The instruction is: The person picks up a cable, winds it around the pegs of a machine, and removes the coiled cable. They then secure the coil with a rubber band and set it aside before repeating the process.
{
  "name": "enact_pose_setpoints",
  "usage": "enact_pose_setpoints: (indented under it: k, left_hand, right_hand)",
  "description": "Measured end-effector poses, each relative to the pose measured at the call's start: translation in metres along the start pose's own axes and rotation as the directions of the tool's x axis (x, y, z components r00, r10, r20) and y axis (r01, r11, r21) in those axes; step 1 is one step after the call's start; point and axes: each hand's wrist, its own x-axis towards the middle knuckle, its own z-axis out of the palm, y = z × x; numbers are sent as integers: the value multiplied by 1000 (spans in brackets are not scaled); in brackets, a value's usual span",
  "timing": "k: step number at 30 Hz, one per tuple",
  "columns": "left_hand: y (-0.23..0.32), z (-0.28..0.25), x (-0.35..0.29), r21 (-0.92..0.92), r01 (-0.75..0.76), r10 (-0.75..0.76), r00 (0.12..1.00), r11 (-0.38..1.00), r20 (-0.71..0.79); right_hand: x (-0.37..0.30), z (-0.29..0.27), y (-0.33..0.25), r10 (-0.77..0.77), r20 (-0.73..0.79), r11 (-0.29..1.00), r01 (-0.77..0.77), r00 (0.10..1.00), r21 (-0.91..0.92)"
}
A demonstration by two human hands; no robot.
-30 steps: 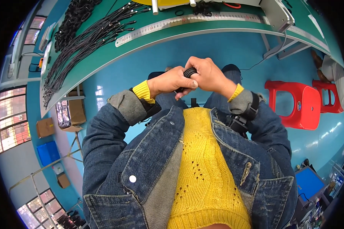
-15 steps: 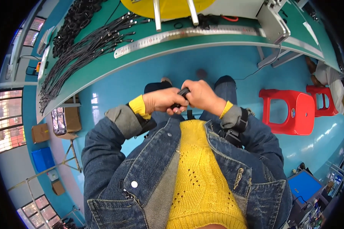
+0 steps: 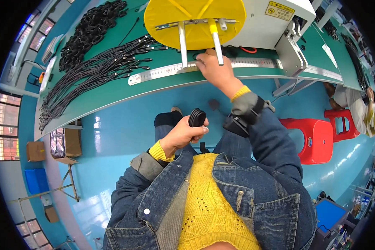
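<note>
A bundle of black cable (image 3: 197,118), coiled into a tight oval, stands upright in my left hand (image 3: 181,132), whose fingers and thumb wrap round its lower part. The hand is held low over my lap. My right hand (image 3: 216,71) reaches onto the table beneath the yellow disc (image 3: 233,25), beside one of its metal rods (image 3: 218,48). Its fingers are bent together by small black items at the disc's edge; what they grip is hidden. The steel ruler (image 3: 162,75) lies on the table beneath that hand.
Loose black cables (image 3: 87,79) spread over the green table (image 3: 81,110) on the left, with a pile of coiled ones (image 3: 89,35) behind. A white machine (image 3: 260,27) carries the disc. Red stools (image 3: 316,141) stand to the right; another person (image 3: 354,100) is beyond them.
My hands have parted. The left keeps the coiled cable low; the right has let go of it and moved forward to the table. The view has shifted, showing more of the disc.
</note>
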Motion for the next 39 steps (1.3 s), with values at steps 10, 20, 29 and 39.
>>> enact_pose_setpoints:
  k: [10, 20, 29, 39]
  left_hand:
    - [15, -7, -6, -21, -345, 320, 891, 939, -323]
    - [1, 12, 12, 240, -438, 488, 845, 866, -218]
    - [-9, -29, 3, 380, -499, 587, 794, 779, -158]
    - [-1, -28, -24, 513, -383, 550, 805, 768, -223]
  right_hand:
    - [-25, -34, -51, 418, 313, 536, -510, 853, 673]
    - [-96, -65, -85, 305, 343, 411, -447, 889, 794]
    - [-118, -56, -106, 79, 823, 130, -824, 563, 551]
    - [-60, -71, -92, 20, 697, 627, -552, 717, 549]
